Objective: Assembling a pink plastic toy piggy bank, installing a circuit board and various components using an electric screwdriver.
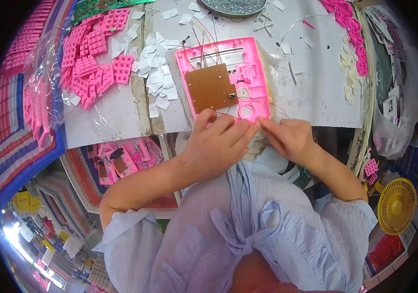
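A pink plastic housing (pixel 260 78) lies open on the table in front of me. On it rests a brown circuit board (pixel 209 88), with thin red and dark wires running from it. My left hand (pixel 218 141) bends its fingers over the housing's near edge, beside the round opening (pixel 246 111). Fingertips of my right hand (pixel 289 139) are pinched together at the near right corner, touching or nearly touching those of my left. Whatever lies between the fingertips is too small to make out. A thin red wire (pixel 272 104) loops close above my right hand.
Pink keypad pieces (pixel 87 58) are heaped at the left, beside scattered white squares (pixel 156 73). A round dish (pixel 233 6) of small metal parts stands at the back. Pink strips (pixel 353 34) and cream pieces (pixel 349 73) lie right. Below the table are a drawer (pixel 121 161) and yellow fan (pixel 397 206).
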Motion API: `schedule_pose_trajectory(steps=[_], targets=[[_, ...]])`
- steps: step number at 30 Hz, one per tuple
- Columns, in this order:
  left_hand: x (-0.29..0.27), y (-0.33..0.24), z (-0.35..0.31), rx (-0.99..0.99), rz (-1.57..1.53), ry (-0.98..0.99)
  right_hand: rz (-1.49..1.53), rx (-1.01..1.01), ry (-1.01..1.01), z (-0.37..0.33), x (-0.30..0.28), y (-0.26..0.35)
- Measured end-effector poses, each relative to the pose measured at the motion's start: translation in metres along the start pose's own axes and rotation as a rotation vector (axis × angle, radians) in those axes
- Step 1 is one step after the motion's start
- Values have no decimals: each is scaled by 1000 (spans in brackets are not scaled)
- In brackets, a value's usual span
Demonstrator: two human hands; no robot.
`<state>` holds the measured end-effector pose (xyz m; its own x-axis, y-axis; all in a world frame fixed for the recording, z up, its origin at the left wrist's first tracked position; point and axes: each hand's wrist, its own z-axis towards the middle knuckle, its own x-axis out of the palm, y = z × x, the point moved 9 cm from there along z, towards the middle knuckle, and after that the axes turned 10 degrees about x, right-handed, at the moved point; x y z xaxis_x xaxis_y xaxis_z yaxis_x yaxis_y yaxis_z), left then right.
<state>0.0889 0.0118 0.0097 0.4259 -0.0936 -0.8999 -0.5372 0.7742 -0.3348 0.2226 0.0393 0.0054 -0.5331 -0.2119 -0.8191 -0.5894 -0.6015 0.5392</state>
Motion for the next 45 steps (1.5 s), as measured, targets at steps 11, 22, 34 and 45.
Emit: schedule_pose_trajectory(steps=[11, 22, 34, 45], targets=[[-6, -18, 4, 180, 299, 18, -87, 116, 336, 89, -28, 14], [-51, 85, 3, -195, -141, -310, -318, 337, 112, 182, 22, -7], [-57, 146, 11, -498, 145, -436, 643, 567, -142, 143, 13, -31], [-51, 167, 17, -425, -173, -418, 160, -307, 202, 133, 13, 47]])
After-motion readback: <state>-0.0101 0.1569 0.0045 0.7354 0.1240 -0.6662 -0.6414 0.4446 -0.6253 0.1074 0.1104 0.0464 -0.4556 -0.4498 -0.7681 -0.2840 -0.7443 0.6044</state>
